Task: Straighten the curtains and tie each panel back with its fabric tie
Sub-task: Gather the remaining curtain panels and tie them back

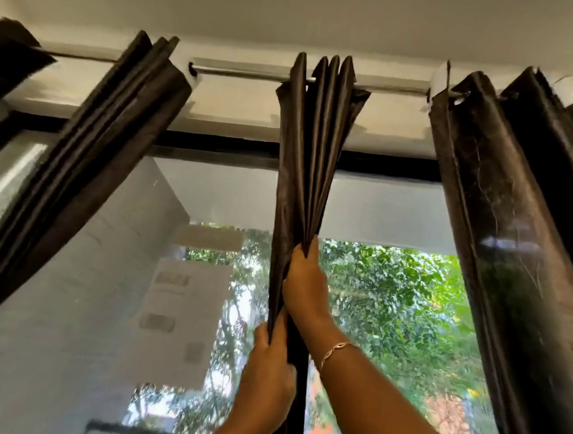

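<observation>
Panel in hand: the dark brown, glossy, satin-like middle curtain panel [313, 146] hangs from the thin silver metal rod [244, 73] close under the ceiling. Its folds fan out at the top and narrow to a tight bundle in front of the window, where we hold it.
Right hand: our right hand [304, 282], with a thin chain bracelet [334, 350] at the wrist, is the upper one, its fingers curled round the gathered pleats.
Left hand: our left hand [268, 362], just below the right and touching it, grips the panel's left edge with thumb and fingers closed on the cloth.
Handling: we judge the fabric light, soft and slippery. It would likely slide through a loose grip, so the bundle wants a full wrap of the fingers just below where the pleats meet, not a pinch at one edge.
Texture: sheen runs along sharp lengthwise creases, and the cloth looks thin and folds flat.
Other panels: a matching dark brown left panel [96, 151] slants across the frame, and a wider-spread right panel [505, 224] shows faint pale scuffs. Both are well apart from ours.
Tie: no fabric tie shows anywhere, and we cannot tell where it is.
Window: a black window frame [222, 146] sits behind, with green foliage and a pale building beyond the glass.
Stage: we judge that gathering is under way and tying not yet begun.
</observation>
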